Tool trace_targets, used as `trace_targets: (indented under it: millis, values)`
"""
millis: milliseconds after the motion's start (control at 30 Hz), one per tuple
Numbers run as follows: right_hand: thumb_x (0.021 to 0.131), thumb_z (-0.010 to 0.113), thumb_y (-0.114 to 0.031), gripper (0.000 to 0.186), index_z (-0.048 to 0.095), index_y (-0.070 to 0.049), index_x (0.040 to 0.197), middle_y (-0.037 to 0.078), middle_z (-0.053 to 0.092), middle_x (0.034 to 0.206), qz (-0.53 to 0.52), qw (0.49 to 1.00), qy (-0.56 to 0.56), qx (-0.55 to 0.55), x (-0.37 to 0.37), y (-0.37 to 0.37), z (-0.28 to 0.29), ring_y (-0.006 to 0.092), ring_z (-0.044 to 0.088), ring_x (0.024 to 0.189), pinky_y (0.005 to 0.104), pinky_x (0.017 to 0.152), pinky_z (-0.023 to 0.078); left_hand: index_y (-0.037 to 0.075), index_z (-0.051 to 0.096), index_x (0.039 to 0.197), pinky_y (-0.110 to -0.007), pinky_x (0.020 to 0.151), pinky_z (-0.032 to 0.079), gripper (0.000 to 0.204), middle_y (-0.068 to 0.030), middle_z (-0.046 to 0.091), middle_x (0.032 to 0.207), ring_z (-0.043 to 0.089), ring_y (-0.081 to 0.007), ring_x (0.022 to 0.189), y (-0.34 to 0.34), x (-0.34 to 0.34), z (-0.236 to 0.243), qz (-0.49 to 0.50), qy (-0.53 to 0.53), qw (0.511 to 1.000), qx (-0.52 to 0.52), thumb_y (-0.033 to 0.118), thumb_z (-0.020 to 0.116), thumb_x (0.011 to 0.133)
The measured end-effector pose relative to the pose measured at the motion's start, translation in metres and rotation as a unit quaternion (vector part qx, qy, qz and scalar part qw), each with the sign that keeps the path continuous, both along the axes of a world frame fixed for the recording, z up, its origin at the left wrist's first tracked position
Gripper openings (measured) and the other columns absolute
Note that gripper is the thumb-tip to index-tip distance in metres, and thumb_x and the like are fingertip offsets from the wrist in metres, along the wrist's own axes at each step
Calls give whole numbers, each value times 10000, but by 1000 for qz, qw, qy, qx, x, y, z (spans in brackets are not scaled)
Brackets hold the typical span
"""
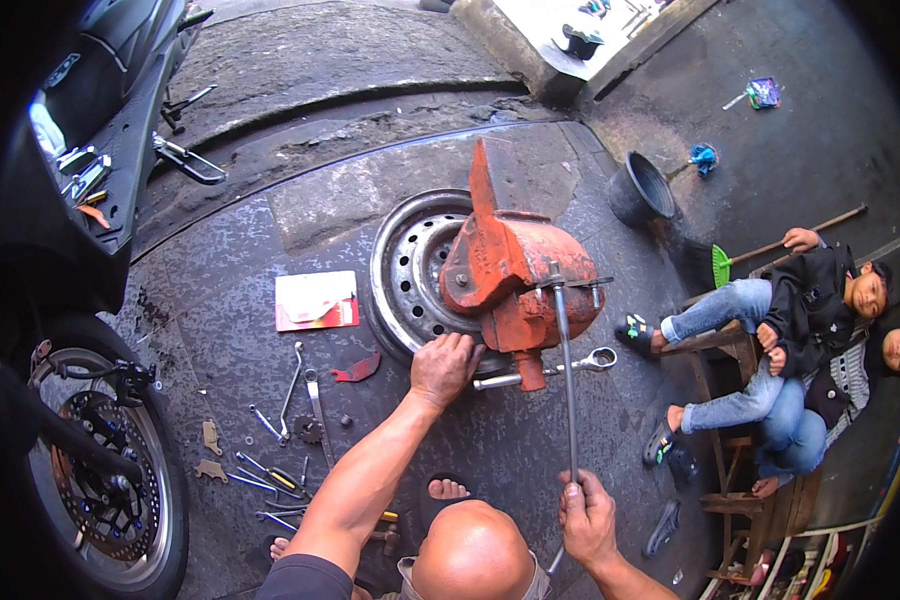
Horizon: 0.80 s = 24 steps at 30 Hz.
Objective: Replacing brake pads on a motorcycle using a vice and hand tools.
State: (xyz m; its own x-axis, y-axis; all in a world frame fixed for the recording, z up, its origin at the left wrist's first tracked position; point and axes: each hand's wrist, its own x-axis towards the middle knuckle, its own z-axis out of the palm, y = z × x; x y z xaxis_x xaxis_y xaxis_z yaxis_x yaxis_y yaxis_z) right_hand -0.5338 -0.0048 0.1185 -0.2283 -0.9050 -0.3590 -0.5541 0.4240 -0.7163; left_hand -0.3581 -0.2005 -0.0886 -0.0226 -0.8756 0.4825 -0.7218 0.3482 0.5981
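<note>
A worn orange-red bench vise [515, 265] stands over a steel wheel rim [392, 300]. My right hand [588, 515] is closed round the lower part of a long metal rod [567, 390], whose upper end meets the vise's jaw area. My left hand [447, 368] is closed at the vise's lower left side, above the rim's near edge. What its fingers hold, if anything, is hidden. Below the vise, a chrome bar with a ring end [598, 359] crosses its screw end. A flat red metal piece [357, 368] lies left of my left hand.
Wrenches [292, 390], a screwdriver [286, 479] and brake pads [210, 468] lie on the floor. A motorcycle wheel [110, 460] stands left. At right are a black bucket [641, 188], a green broom [721, 267] and two people seated on a wooden bench [735, 500].
</note>
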Motion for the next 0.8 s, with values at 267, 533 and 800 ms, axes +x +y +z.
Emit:
trace_targets:
  millis: [267,533,800]
  values:
    - [949,595,-329,271,713,-88,984,172,717,877,262,937,223,60,-56,35,-121,381,694,830,475,733,553,-6,649,927,-433,648,490,245,-207,645,749,659,-404,732,-5,29,28,-66,392,901,173,229,599,972]
    - [937,614,-265,245,713,-69,1045,144,666,816,256,932,196,-167,-59,-46,-256,323,661,820,449,741,521,17,659,902,-418,744,500,137,-144,662,829,628,-347,801,27,23,69,-44,201,978,46,154,655,905]
    - [927,303,-762,793,648,-57,1042,94,676,961,-361,668,-614,-213,-147,-177,-184,261,632,914,416,875,505,-10,525,1256,-513,1013,383,511,-237,552,1220,520,-402,1146,19,-30,75,64,234,967,-78,419,540,978]
